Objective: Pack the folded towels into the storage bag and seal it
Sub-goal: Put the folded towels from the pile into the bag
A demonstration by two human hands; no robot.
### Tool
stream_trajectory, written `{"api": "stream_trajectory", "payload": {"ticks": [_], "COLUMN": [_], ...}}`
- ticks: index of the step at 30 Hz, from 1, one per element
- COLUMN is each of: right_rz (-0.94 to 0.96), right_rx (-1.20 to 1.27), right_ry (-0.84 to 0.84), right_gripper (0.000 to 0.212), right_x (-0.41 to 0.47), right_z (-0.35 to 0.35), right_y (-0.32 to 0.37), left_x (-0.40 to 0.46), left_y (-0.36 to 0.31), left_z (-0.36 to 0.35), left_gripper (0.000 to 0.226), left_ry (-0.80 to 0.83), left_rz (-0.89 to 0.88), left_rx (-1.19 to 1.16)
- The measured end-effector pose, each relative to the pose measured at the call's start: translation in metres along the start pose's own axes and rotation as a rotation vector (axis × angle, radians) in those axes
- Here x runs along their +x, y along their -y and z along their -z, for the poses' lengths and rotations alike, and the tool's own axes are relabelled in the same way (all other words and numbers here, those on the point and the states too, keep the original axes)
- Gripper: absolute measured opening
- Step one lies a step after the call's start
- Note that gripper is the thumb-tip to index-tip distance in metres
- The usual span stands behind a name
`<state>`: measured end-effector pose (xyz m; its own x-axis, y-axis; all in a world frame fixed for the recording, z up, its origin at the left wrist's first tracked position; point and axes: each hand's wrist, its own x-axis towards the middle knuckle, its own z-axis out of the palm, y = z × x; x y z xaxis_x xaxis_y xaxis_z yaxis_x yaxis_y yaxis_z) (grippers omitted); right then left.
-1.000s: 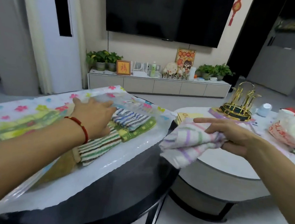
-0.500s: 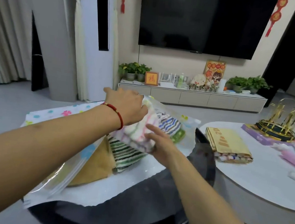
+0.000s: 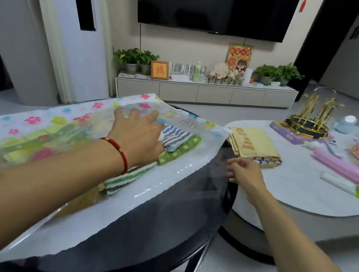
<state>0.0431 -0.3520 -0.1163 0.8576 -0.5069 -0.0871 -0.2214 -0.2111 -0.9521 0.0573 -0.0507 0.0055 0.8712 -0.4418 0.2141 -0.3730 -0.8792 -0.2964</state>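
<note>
The clear flower-printed storage bag lies flat on the dark desk, holding folded towels: a blue-striped towel, a green checked towel and a green-striped towel showing at its mouth. The left hand presses on it, fingers spread. To the right, the right hand hovers loosely curled and empty, near a yellow towel stacked on the white desk.

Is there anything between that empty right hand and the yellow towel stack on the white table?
Nothing visible. The right hand hovers open over the dark table's edge, and only bare white tabletop separates it from the yellow towel stack. The pink tubes lie well off to the side.
</note>
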Motion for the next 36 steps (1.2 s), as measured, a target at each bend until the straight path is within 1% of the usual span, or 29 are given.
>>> {"api": "stream_trajectory", "payload": {"ticks": [2, 4, 7, 10, 11, 13, 15, 18, 21, 23, 25, 28, 30, 32, 34, 36], "right_rz": [0.015, 0.115, 0.202, 0.184, 0.151, 0.057, 0.010, -0.006, -0.036, -0.028, 0.017, 0.060, 0.093, 0.161, 0.229, 0.298], "right_rx": [-0.139, -0.331, -0.531, -0.836, -0.906, -0.963, -0.980, -1.008, -0.883, -0.834, -0.740, -0.519, -0.435, -0.458, -0.511, -0.508], "right_ry": [-0.135, -0.266, -0.380, -0.337, -0.322, -0.294, -0.263, -0.236, -0.101, -0.016, -0.008, -0.019, -0.021, -0.013, 0.060, 0.147], "right_gripper": [0.017, 0.020, 0.025, 0.034, 0.036, 0.041, 0.045, 0.050, 0.059, 0.055, 0.046, 0.036, 0.032, 0.028, 0.024, 0.025], "right_x": [0.019, 0.042, 0.084, 0.132, 0.145, 0.168, 0.187, 0.204, 0.209, 0.206, 0.199, 0.172, 0.145, 0.113, 0.074, 0.031], "right_z": [0.018, 0.031, 0.047, 0.055, 0.056, 0.056, 0.055, 0.057, 0.063, 0.066, 0.071, 0.083, 0.093, 0.099, 0.097, 0.090], "right_y": [-0.019, -0.027, -0.026, -0.031, -0.031, -0.030, -0.026, -0.019, -0.001, 0.013, 0.025, 0.041, 0.054, 0.072, 0.092, 0.110], "left_x": [0.006, 0.012, 0.023, 0.029, 0.029, 0.027, 0.026, 0.030, 0.032, 0.031, 0.029, 0.017, 0.003, -0.011, -0.021, -0.028], "left_y": [-0.012, -0.020, -0.028, -0.031, -0.030, -0.027, -0.023, -0.019, -0.019, -0.020, -0.017, -0.004, 0.008, 0.019, 0.031, 0.044], "left_z": [-0.011, -0.021, -0.034, -0.041, -0.042, -0.042, -0.042, -0.042, -0.043, -0.041, -0.039, -0.036, -0.033, -0.027, -0.019, -0.008], "left_gripper": [0.049, 0.047, 0.045, 0.046, 0.047, 0.053, 0.059, 0.064, 0.066, 0.065, 0.063, 0.057, 0.056, 0.055, 0.055, 0.055], "left_ry": [0.001, -0.003, 0.016, 0.032, 0.029, 0.010, -0.004, 0.010, 0.014, 0.025, 0.052, 0.091, 0.121, 0.151, 0.174, 0.179], "left_rz": [-0.035, -0.068, -0.096, -0.101, -0.098, -0.085, -0.066, -0.053, -0.051, -0.050, -0.036, 0.006, 0.041, 0.068, 0.095, 0.122], "left_rx": [0.031, 0.054, 0.062, 0.076, 0.071, 0.050, 0.003, -0.025, -0.022, -0.013, 0.001, -0.005, -0.030, -0.028, -0.032, -0.003]}}
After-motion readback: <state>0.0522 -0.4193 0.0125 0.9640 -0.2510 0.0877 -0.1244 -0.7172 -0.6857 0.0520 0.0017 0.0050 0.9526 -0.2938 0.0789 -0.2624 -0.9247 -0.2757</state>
